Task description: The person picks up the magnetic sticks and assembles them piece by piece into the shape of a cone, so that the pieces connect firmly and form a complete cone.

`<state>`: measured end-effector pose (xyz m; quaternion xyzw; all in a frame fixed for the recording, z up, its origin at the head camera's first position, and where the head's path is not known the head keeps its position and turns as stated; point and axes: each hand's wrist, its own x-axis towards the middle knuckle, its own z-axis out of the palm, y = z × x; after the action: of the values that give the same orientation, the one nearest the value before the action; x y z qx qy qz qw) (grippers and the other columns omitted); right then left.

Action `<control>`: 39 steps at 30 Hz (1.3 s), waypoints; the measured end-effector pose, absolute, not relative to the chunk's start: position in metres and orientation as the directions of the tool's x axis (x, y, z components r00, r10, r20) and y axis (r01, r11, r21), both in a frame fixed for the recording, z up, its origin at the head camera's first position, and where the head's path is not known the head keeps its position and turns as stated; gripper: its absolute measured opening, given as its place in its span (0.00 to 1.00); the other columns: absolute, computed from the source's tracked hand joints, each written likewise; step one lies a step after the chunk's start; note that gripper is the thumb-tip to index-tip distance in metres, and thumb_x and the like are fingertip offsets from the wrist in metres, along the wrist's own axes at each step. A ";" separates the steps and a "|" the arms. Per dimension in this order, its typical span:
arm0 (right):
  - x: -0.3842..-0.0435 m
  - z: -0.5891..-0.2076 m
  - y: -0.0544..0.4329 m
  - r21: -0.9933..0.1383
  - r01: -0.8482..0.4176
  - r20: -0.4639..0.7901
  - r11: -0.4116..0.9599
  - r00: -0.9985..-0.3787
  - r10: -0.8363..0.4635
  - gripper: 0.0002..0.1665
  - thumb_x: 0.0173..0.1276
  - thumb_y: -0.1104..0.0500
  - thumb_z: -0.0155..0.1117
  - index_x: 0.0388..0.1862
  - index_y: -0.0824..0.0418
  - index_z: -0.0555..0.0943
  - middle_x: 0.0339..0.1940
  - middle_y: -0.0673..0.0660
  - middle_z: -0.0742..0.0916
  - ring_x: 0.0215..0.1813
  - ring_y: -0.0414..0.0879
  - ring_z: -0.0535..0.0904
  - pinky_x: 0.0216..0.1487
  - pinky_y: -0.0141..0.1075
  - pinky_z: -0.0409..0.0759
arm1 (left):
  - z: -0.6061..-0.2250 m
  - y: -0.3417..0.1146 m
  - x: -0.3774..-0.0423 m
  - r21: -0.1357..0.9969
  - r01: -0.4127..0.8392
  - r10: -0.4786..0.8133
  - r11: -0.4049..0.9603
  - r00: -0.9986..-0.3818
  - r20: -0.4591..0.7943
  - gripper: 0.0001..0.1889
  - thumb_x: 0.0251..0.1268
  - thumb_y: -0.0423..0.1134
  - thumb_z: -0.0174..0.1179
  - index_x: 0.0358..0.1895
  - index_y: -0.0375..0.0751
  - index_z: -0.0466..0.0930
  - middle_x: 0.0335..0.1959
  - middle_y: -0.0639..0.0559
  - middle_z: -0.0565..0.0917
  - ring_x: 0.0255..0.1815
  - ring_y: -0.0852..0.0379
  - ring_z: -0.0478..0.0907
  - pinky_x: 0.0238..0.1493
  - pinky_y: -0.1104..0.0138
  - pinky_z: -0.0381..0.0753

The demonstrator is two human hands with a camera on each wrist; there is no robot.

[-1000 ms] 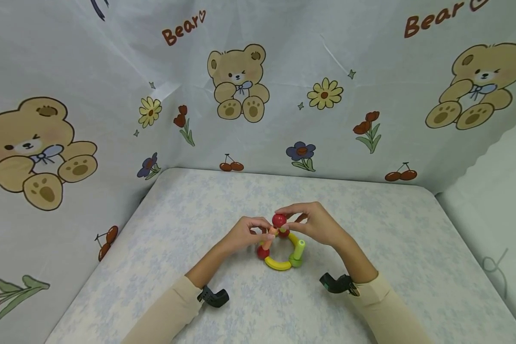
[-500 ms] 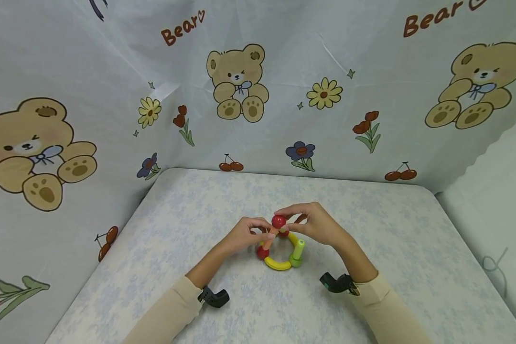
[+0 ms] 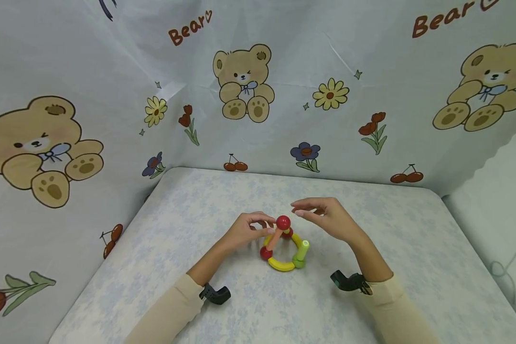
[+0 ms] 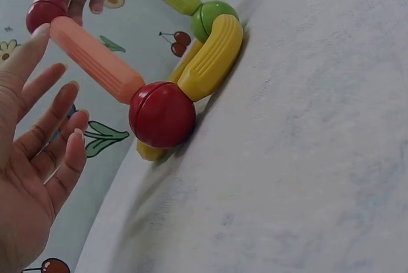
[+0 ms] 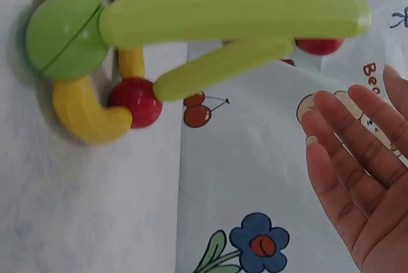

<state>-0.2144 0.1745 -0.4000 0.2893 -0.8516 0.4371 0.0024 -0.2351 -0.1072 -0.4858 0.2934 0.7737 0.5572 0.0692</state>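
Note:
A magnetic-ball-and-rod toy stands on the table, its base a ring of curved yellow rods (image 3: 281,265), red balls (image 3: 265,253) and a green ball (image 3: 298,263). An orange rod (image 4: 95,59) and a light green rod (image 5: 223,69) lean together under a top red ball (image 3: 283,222). Another green rod (image 5: 236,11) rises from the green ball with its upper end free. My left hand (image 3: 247,230) has relaxed fingers, one fingertip at the joint of orange rod and top ball; whether it touches is unclear. To the right of the top ball, my right hand (image 3: 330,217) holds nothing, fingers apart.
The toy stands near the middle of a pale patterned table (image 3: 223,306). A bear-printed cloth (image 3: 279,138) hangs behind and along the left. Each wrist carries a black camera mount (image 3: 215,295). A thin cord (image 3: 505,272) lies at the right edge.
My right hand has let go of the top red ball and drawn back up and to the right. My left fingers have loosened from the orange rod. The ball stays on top.

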 end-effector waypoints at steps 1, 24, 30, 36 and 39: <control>-0.214 -0.399 0.177 -0.740 -0.487 0.244 0.463 -0.837 -0.490 0.15 0.72 0.54 0.69 0.56 0.53 0.87 0.49 0.49 0.90 0.48 0.43 0.85 0.46 0.42 0.84 | -0.485 -0.107 -0.235 0.902 0.377 0.525 0.210 -0.822 0.222 0.12 0.68 0.42 0.69 0.53 0.53 0.88 0.47 0.54 0.86 0.46 0.56 0.80 0.35 0.67 0.77; -0.198 -0.427 0.195 -0.807 -0.441 0.027 0.392 -0.691 -0.722 0.11 0.62 0.58 0.78 0.44 0.55 0.90 0.38 0.48 0.90 0.38 0.47 0.83 0.37 0.37 0.84 | -0.479 -0.098 -0.225 0.916 0.347 0.524 0.203 -0.828 0.198 0.19 0.67 0.45 0.69 0.61 0.54 0.84 0.46 0.59 0.86 0.49 0.56 0.79 0.35 0.67 0.72; -0.198 -0.428 0.189 -0.778 -0.468 0.074 0.419 -0.730 -0.679 0.10 0.63 0.54 0.77 0.43 0.52 0.90 0.37 0.45 0.89 0.36 0.44 0.82 0.34 0.36 0.83 | -0.479 -0.096 -0.223 0.922 0.341 0.533 0.183 -0.823 0.198 0.18 0.68 0.44 0.68 0.60 0.50 0.85 0.45 0.57 0.87 0.47 0.56 0.79 0.32 0.69 0.72; -0.199 -0.432 0.181 -0.744 -0.491 0.108 0.453 -0.757 -0.644 0.10 0.64 0.51 0.77 0.41 0.53 0.90 0.33 0.45 0.88 0.34 0.41 0.81 0.33 0.34 0.81 | -0.479 -0.096 -0.223 0.927 0.340 0.536 0.162 -0.818 0.206 0.18 0.68 0.44 0.69 0.60 0.51 0.85 0.44 0.57 0.87 0.46 0.56 0.79 0.30 0.70 0.73; -0.200 -0.433 0.177 -0.738 -0.492 0.111 0.463 -0.764 -0.635 0.10 0.64 0.51 0.77 0.40 0.54 0.90 0.32 0.45 0.88 0.33 0.41 0.81 0.33 0.34 0.80 | -0.479 -0.095 -0.223 0.931 0.333 0.538 0.148 -0.817 0.207 0.18 0.68 0.44 0.68 0.59 0.49 0.85 0.42 0.56 0.87 0.45 0.56 0.79 0.29 0.70 0.73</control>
<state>-0.1998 0.1773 -0.4334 0.3313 -0.8505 0.3986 -0.0901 -0.2228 -0.0950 -0.4793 0.2893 0.7526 0.5850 0.0873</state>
